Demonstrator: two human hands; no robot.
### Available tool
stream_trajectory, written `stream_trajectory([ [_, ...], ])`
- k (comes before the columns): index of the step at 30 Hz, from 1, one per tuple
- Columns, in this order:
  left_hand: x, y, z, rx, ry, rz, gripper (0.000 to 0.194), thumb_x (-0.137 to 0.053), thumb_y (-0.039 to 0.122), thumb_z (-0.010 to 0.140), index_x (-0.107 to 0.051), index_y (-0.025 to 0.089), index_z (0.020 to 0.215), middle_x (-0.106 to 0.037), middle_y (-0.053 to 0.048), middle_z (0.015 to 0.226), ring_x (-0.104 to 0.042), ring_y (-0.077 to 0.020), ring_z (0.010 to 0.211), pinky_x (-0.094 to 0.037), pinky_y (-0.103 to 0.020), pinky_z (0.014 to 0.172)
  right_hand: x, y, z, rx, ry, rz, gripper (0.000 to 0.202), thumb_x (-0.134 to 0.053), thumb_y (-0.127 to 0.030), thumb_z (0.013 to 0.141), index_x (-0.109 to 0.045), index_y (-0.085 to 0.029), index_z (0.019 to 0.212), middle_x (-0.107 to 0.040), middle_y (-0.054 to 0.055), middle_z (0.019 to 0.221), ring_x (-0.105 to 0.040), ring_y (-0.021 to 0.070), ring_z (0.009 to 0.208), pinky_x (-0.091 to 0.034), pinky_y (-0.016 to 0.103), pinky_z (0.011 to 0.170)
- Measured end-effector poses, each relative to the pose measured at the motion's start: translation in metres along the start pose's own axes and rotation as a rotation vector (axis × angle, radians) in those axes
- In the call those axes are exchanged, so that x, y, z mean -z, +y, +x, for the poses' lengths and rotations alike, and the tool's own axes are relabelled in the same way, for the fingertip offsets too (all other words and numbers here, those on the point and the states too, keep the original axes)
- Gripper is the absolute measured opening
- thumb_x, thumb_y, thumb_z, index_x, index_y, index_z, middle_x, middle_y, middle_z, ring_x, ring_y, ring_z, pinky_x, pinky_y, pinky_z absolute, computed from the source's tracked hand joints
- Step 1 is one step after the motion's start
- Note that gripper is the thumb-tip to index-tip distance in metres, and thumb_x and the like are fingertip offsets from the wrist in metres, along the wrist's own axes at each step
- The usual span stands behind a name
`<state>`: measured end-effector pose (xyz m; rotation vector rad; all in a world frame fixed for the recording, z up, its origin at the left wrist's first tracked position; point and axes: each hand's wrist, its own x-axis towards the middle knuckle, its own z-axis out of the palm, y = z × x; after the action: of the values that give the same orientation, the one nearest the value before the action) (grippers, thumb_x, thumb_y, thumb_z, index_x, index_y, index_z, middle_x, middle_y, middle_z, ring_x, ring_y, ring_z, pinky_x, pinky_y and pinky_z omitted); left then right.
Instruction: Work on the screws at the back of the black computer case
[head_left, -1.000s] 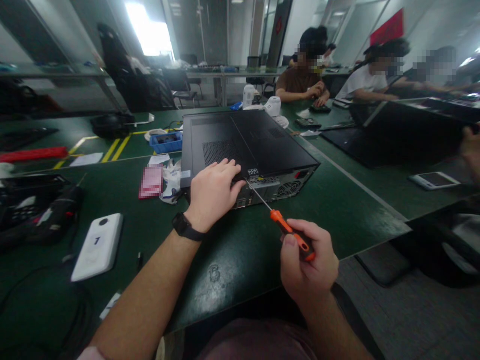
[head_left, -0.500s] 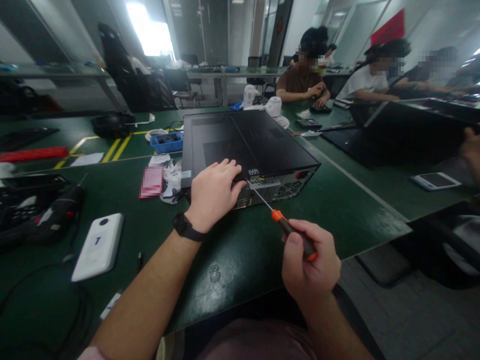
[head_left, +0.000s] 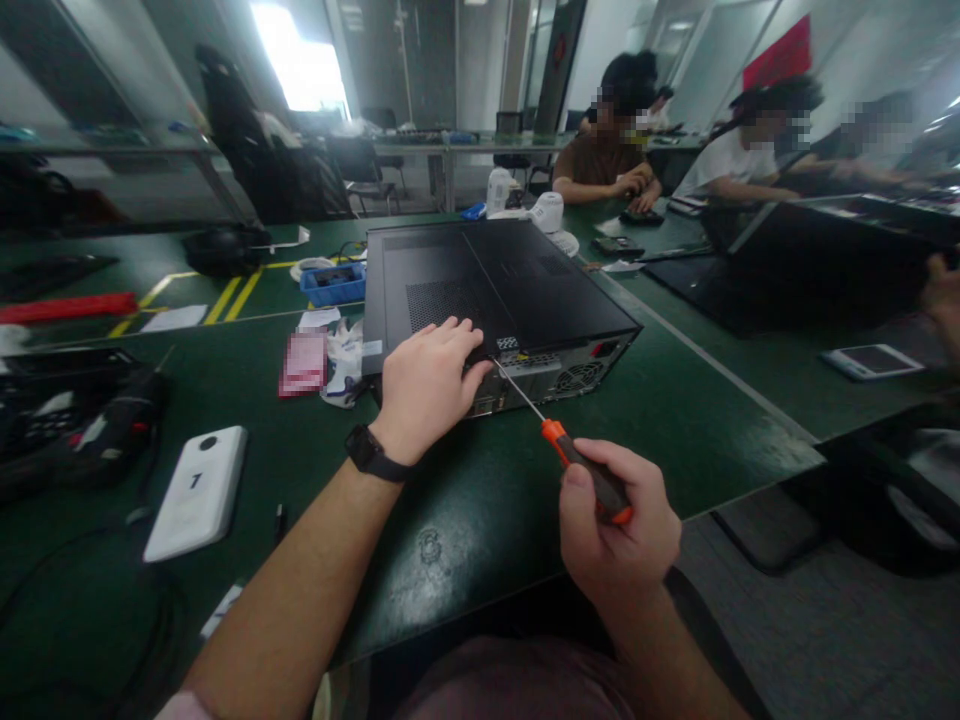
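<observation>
Screwdriver [head_left: 556, 436] is grasped by the right hand [head_left: 634, 525] and angled to meet the computer case [head_left: 480, 275], seemingly braced by the left hand [head_left: 426, 385], whose grip cannot be told.

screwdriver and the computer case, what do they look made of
Screwdriver: handle probably plastic with rubbery grips, orange beside dark matte patches; shaft likely steel, thin and silvery.
Computer case: probably painted sheet metal, flat black panels with a soft sheen and punched vents; the bare rear looks like grey metal.
</observation>
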<state>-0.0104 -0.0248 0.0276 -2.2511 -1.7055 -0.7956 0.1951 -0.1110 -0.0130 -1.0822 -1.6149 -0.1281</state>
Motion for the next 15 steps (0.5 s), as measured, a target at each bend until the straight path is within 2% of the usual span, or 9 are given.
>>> stream_trajectory([
  [4, -0.0002, 0.0002, 0.0, 0.005, -0.001, -0.001, 0.03, -0.064, 0.032, 0.099, -0.073, 0.02, 0.125, -0.071, -0.01, 0.142, -0.064, -0.0266, 0.137, -0.049, -0.044, 0.119, -0.0001, 0.003, -0.0033, -0.065, 0.001, -0.01, 0.016, -0.065, -0.03, 0.098, -0.067, -0.023, 0.112, -0.077, 0.001, 0.086, -0.074, 0.0165, 0.064, -0.062, 0.029, 0.064],
  [8, -0.0019, -0.0004, -0.0004, 0.004, 0.004, -0.005, 0.03, -0.065, 0.032, 0.099, -0.072, 0.021, 0.126, -0.071, -0.009, 0.142, -0.063, -0.0267, 0.137, -0.048, -0.045, 0.119, 0.0017, 0.0021, -0.001, -0.024, -0.047, 0.068, 0.022, -0.061, -0.027, 0.096, -0.064, -0.022, 0.117, -0.076, 0.004, 0.092, -0.075, 0.0184, 0.071, -0.062, 0.031, 0.063],
  [11, -0.0028, -0.0009, -0.0007, 0.004, 0.006, -0.007, 0.03, -0.065, 0.032, 0.099, -0.072, 0.021, 0.126, -0.071, -0.009, 0.142, -0.063, -0.0265, 0.137, -0.048, -0.044, 0.12, 0.0017, 0.0013, 0.0009, 0.024, -0.038, 0.067, 0.023, -0.061, -0.023, 0.094, -0.064, -0.023, 0.118, -0.076, 0.005, 0.096, -0.076, 0.0191, 0.077, -0.063, 0.032, 0.065],
  [15, -0.0018, -0.0005, -0.0008, -0.001, 0.011, -0.004, 0.03, -0.065, 0.032, 0.099, -0.073, 0.02, 0.125, -0.071, -0.01, 0.141, -0.064, -0.0266, 0.137, -0.048, -0.044, 0.12, 0.0002, 0.0043, -0.0031, -0.015, -0.007, 0.018, 0.016, -0.065, -0.025, 0.098, -0.067, -0.023, 0.114, -0.078, 0.002, 0.091, -0.076, 0.0158, 0.069, -0.061, 0.027, 0.062],
])
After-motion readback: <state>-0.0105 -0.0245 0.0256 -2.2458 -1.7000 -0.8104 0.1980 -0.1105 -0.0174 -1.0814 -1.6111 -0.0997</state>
